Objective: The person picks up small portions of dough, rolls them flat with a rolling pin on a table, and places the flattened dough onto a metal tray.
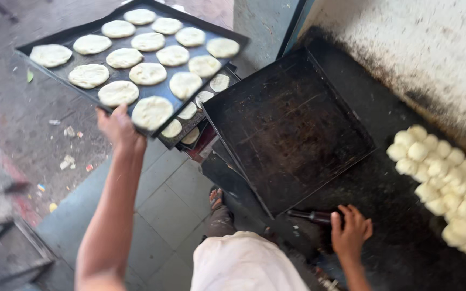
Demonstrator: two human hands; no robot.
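Observation:
My left hand (116, 126) grips the near edge of a black baking tray (55, 73) and holds it up level above the floor. Several flat round dough discs (148, 74) lie on it in rows. Beneath its right end are more trays with dough discs (191, 113), stacked and partly hidden. My right hand (350, 230) rests on the dark counter, fingers curled over the end of a dark handle or bottle (311, 216). An empty black tray (287, 129) lies on the counter between my hands.
Several pale dough balls (449, 183) are piled on the counter at the right, against a stained white wall (432, 48). My foot (216, 198) stands on grey floor tiles. Litter is scattered on the rough floor at the left. A dark metal frame (6, 253) is at bottom left.

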